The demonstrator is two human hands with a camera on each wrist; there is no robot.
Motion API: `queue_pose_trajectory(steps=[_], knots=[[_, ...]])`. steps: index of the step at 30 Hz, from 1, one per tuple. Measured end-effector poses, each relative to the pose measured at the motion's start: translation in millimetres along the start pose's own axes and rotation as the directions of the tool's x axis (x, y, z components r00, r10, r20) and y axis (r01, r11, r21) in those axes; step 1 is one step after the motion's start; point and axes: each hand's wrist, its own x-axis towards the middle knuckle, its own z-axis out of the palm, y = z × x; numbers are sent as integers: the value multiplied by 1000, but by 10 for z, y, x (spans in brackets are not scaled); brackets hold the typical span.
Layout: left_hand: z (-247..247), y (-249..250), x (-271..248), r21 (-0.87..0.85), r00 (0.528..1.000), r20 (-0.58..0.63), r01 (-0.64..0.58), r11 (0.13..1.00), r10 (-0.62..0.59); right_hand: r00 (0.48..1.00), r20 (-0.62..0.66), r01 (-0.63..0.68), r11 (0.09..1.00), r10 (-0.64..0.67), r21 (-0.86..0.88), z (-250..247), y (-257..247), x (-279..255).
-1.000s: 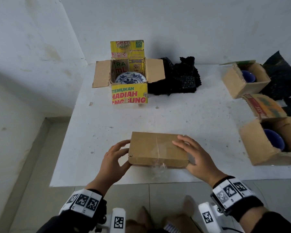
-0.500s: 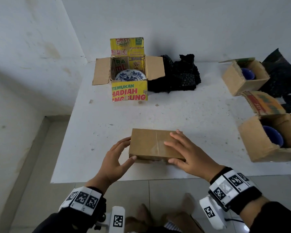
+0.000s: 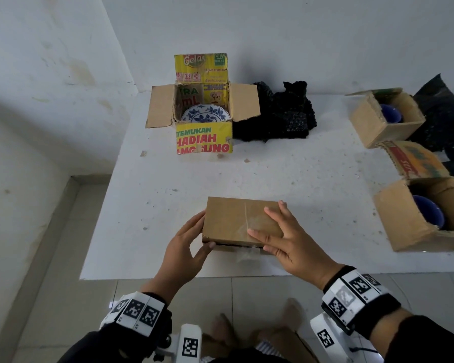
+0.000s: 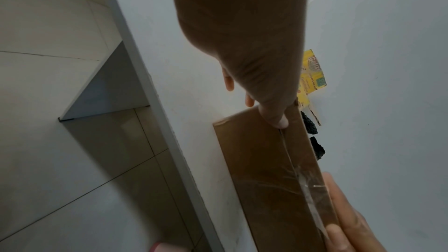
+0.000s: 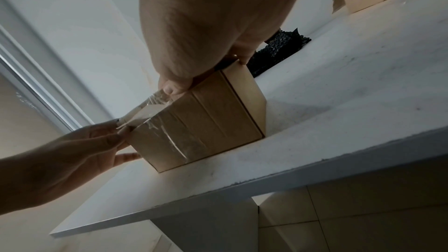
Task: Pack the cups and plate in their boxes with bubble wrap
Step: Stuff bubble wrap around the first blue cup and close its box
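Observation:
A shut brown cardboard box (image 3: 233,221) with clear tape lies near the front edge of the white table (image 3: 286,174). My left hand (image 3: 189,244) grips its left near corner, thumb on the near face and fingers on the left end. My right hand (image 3: 286,239) lies across the top right, with its thumb hooked on the near top edge. A dark gap shows along the box's near face. At the back, an open yellow box (image 3: 204,142) holds a blue-and-white plate (image 3: 206,114). At the right, two open brown boxes (image 3: 372,124) (image 3: 404,221) each hold a blue cup (image 3: 391,113) (image 3: 427,213).
Black bubble wrap (image 3: 283,116) is heaped beside the yellow box, and more (image 3: 443,113) lies at the far right. A printed cardboard flap (image 3: 414,161) sits between the two cup boxes. The table's front edge is just below the brown box; tiled floor lies beneath.
My right hand slid from the box's right end onto its top, thumb now on the near edge. My left hand closed in on the left near corner. The box turned slightly.

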Motion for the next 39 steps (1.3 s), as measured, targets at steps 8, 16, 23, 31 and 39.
queue_pose_trajectory(steps=[8,16,23,31,39], knots=[[-66,44,-7,86,997,-28,-74,994,77,999,-33,-1,988,-4,-157,-41,-82,-3],[-25,-22,67,81,999,-39,-23,996,26,963,-269,-9,999,-3,-43,52,-229,283],[19,1,27,-39,996,-63,66,997,-69,964,-259,35,994,-62,-108,71,-213,361],[20,-28,38,-66,993,-42,108,992,-111,959,-243,87,968,-146,-237,214,-158,280],[30,-34,31,-81,991,-36,123,989,-126,985,-121,69,918,-125,-391,235,-177,270]])
